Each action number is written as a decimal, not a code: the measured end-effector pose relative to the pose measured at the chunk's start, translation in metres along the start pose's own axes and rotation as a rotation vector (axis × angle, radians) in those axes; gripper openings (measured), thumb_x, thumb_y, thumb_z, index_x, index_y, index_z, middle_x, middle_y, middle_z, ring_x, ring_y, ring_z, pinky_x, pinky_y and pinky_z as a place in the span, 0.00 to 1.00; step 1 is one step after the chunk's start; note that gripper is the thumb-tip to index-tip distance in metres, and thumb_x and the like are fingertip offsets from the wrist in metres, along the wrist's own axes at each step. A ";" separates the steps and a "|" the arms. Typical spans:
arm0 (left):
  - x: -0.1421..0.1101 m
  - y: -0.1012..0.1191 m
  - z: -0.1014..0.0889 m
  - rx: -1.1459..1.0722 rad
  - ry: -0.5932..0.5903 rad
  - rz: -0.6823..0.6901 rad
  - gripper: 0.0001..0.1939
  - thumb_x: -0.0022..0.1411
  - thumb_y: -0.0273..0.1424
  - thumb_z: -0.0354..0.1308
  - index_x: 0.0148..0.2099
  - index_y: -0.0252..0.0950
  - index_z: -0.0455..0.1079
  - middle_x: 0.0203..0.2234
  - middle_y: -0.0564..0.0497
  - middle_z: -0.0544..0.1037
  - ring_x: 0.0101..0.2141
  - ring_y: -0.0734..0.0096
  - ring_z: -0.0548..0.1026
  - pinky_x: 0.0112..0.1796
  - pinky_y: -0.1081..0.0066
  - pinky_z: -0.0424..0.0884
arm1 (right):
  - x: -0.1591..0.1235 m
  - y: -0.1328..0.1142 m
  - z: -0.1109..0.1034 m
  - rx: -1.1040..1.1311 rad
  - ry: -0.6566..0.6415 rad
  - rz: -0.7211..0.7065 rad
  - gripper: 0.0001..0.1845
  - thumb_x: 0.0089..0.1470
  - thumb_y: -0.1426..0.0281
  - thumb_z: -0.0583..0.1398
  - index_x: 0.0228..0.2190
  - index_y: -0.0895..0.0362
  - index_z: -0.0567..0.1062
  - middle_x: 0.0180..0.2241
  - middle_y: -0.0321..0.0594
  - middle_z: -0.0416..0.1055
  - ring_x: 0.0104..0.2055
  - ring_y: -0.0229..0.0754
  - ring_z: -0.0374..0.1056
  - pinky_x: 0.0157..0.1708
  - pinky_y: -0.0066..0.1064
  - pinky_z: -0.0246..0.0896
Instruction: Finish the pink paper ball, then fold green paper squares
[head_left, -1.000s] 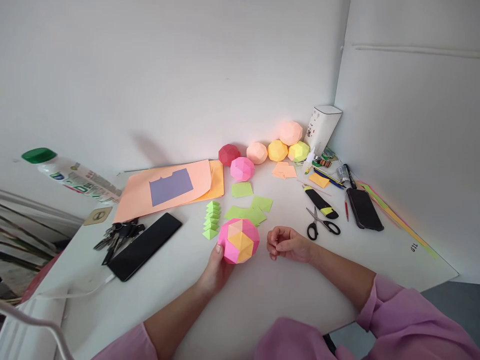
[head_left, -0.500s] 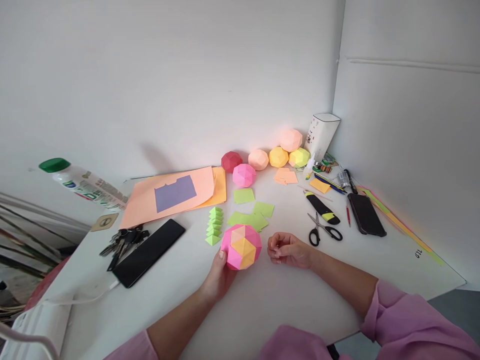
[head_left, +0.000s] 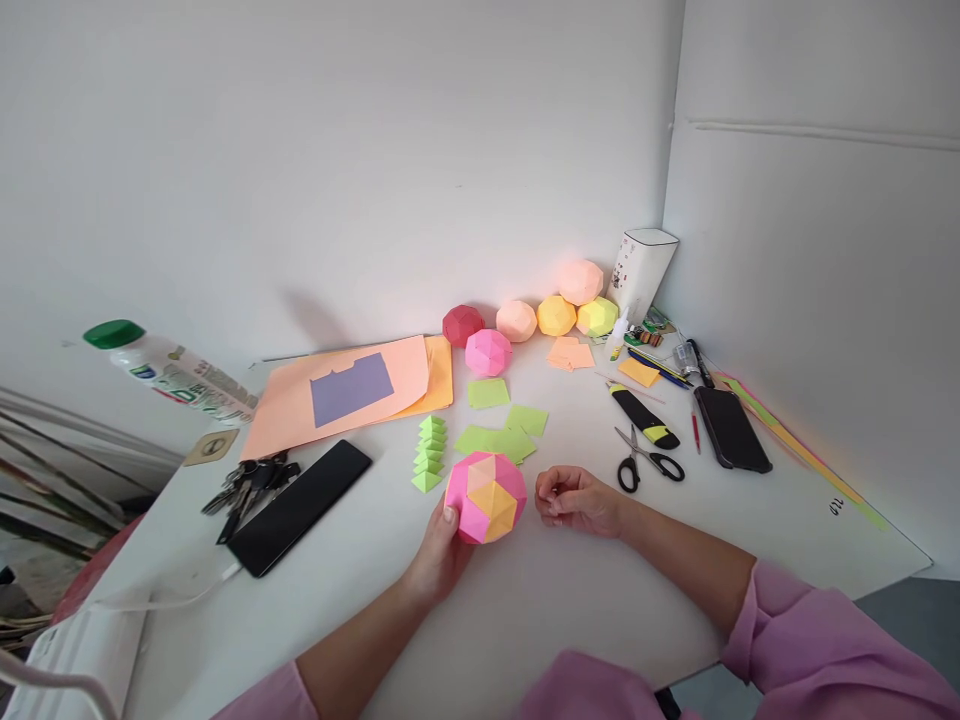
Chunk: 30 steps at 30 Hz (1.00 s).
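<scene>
Ball [head_left: 486,498] shifted, left grip [head_left: 441,550] clasping it, right grip [head_left: 577,501] curled, contents unclear, table [head_left: 555,600], wall [head_left: 375,180]

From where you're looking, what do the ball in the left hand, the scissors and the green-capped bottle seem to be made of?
The ball looks like matte paper or thin card: flat, creased facets. The scissors have thin grey blades, likely metal, and looped black handles, probably plastic. The bottle, smooth, white and printed, is likely plastic, though its gloss is hard to judge.
</scene>
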<state>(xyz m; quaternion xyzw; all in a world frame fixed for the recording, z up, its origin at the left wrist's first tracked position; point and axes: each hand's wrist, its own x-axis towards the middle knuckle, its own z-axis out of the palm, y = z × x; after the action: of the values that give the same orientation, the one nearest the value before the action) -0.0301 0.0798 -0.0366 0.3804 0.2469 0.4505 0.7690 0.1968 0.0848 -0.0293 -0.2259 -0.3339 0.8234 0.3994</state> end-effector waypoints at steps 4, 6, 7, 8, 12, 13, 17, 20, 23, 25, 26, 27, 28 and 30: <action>-0.003 -0.002 -0.002 0.053 -0.020 -0.022 0.35 0.53 0.51 0.59 0.58 0.38 0.61 0.53 0.39 0.69 0.57 0.45 0.62 0.55 0.51 0.60 | -0.001 -0.001 -0.001 -0.022 0.040 0.010 0.09 0.41 0.78 0.67 0.28 0.57 0.77 0.23 0.30 0.60 0.24 0.31 0.57 0.26 0.27 0.51; -0.004 -0.004 -0.005 0.082 -0.020 -0.029 0.36 0.52 0.50 0.61 0.58 0.39 0.60 0.53 0.39 0.69 0.57 0.44 0.62 0.54 0.49 0.61 | -0.001 -0.002 0.000 -0.039 0.065 -0.002 0.09 0.40 0.78 0.68 0.28 0.57 0.77 0.23 0.31 0.61 0.25 0.32 0.59 0.27 0.28 0.53; -0.004 -0.005 -0.006 0.094 -0.017 -0.029 0.37 0.51 0.50 0.62 0.58 0.39 0.60 0.53 0.39 0.69 0.57 0.44 0.62 0.54 0.49 0.61 | -0.001 -0.002 0.000 -0.047 0.074 -0.011 0.09 0.40 0.78 0.68 0.28 0.57 0.77 0.23 0.31 0.61 0.26 0.32 0.60 0.28 0.28 0.54; -0.004 -0.006 -0.007 0.105 -0.015 -0.027 0.37 0.50 0.51 0.62 0.58 0.39 0.60 0.53 0.39 0.68 0.57 0.44 0.62 0.54 0.49 0.61 | -0.001 -0.002 0.000 -0.053 0.080 -0.020 0.09 0.40 0.78 0.68 0.27 0.57 0.77 0.23 0.31 0.62 0.26 0.33 0.61 0.29 0.29 0.55; -0.005 -0.006 -0.006 0.134 -0.014 -0.023 0.38 0.49 0.52 0.62 0.57 0.39 0.61 0.53 0.38 0.68 0.55 0.44 0.64 0.53 0.50 0.62 | 0.001 -0.002 -0.001 -0.049 0.090 -0.022 0.09 0.40 0.78 0.69 0.26 0.57 0.77 0.23 0.31 0.62 0.27 0.33 0.62 0.30 0.29 0.56; -0.005 -0.005 -0.005 0.141 -0.020 -0.022 0.37 0.49 0.52 0.62 0.57 0.39 0.61 0.53 0.38 0.68 0.55 0.44 0.64 0.53 0.50 0.62 | 0.001 -0.001 -0.001 -0.044 0.091 -0.017 0.09 0.40 0.78 0.69 0.27 0.57 0.77 0.23 0.31 0.62 0.27 0.33 0.62 0.29 0.28 0.55; -0.005 -0.003 -0.003 0.168 -0.042 -0.010 0.37 0.50 0.51 0.62 0.58 0.39 0.60 0.54 0.38 0.68 0.55 0.44 0.64 0.53 0.50 0.62 | 0.000 -0.001 0.000 -0.026 0.110 0.007 0.09 0.39 0.77 0.70 0.27 0.58 0.77 0.22 0.30 0.60 0.26 0.32 0.60 0.28 0.27 0.54; -0.005 -0.003 -0.004 0.173 -0.031 -0.011 0.38 0.50 0.51 0.62 0.58 0.39 0.59 0.54 0.37 0.67 0.55 0.43 0.64 0.52 0.50 0.63 | 0.000 -0.001 0.000 -0.015 0.135 0.028 0.10 0.38 0.76 0.70 0.27 0.58 0.77 0.22 0.29 0.59 0.26 0.31 0.59 0.27 0.26 0.53; -0.005 -0.003 -0.004 0.161 -0.031 -0.018 0.38 0.50 0.51 0.62 0.58 0.39 0.59 0.54 0.37 0.67 0.55 0.43 0.64 0.52 0.50 0.63 | 0.000 -0.001 0.001 -0.017 0.142 0.039 0.11 0.38 0.75 0.71 0.27 0.58 0.77 0.22 0.29 0.58 0.26 0.30 0.58 0.27 0.26 0.52; -0.005 -0.003 -0.003 0.150 -0.033 -0.017 0.37 0.50 0.51 0.62 0.58 0.39 0.60 0.54 0.38 0.67 0.55 0.44 0.64 0.52 0.50 0.62 | 0.000 -0.001 0.002 -0.029 0.145 0.048 0.11 0.38 0.74 0.71 0.27 0.57 0.77 0.22 0.29 0.57 0.26 0.30 0.58 0.27 0.26 0.53; -0.005 -0.002 -0.003 0.144 -0.031 -0.016 0.37 0.50 0.51 0.62 0.58 0.39 0.60 0.54 0.38 0.67 0.55 0.44 0.64 0.53 0.50 0.62 | 0.000 -0.001 0.002 -0.034 0.146 0.053 0.11 0.38 0.74 0.71 0.27 0.57 0.77 0.22 0.29 0.57 0.26 0.30 0.58 0.27 0.26 0.53; -0.005 -0.002 -0.003 0.139 -0.028 -0.013 0.37 0.50 0.51 0.63 0.57 0.39 0.61 0.54 0.38 0.68 0.55 0.44 0.64 0.53 0.50 0.62 | 0.000 -0.001 0.003 -0.038 0.150 0.055 0.11 0.38 0.74 0.71 0.27 0.57 0.77 0.21 0.29 0.57 0.26 0.30 0.57 0.27 0.25 0.53; -0.006 -0.002 -0.002 0.135 -0.025 -0.012 0.37 0.49 0.50 0.63 0.57 0.39 0.61 0.54 0.38 0.68 0.55 0.43 0.64 0.53 0.50 0.62 | 0.000 0.000 0.003 -0.040 0.157 0.056 0.11 0.38 0.74 0.71 0.27 0.57 0.77 0.21 0.29 0.57 0.25 0.30 0.57 0.27 0.25 0.53; -0.005 -0.001 -0.002 0.138 -0.024 -0.009 0.36 0.50 0.50 0.63 0.57 0.39 0.61 0.53 0.38 0.68 0.55 0.43 0.64 0.52 0.50 0.62 | 0.000 0.000 0.002 -0.042 0.175 0.050 0.11 0.38 0.73 0.71 0.27 0.57 0.77 0.21 0.29 0.58 0.25 0.30 0.57 0.26 0.25 0.53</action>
<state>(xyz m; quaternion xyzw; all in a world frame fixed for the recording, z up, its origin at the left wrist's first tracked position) -0.0334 0.0753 -0.0380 0.4368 0.2697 0.4244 0.7458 0.1954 0.0842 -0.0277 -0.3139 -0.3092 0.8030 0.4013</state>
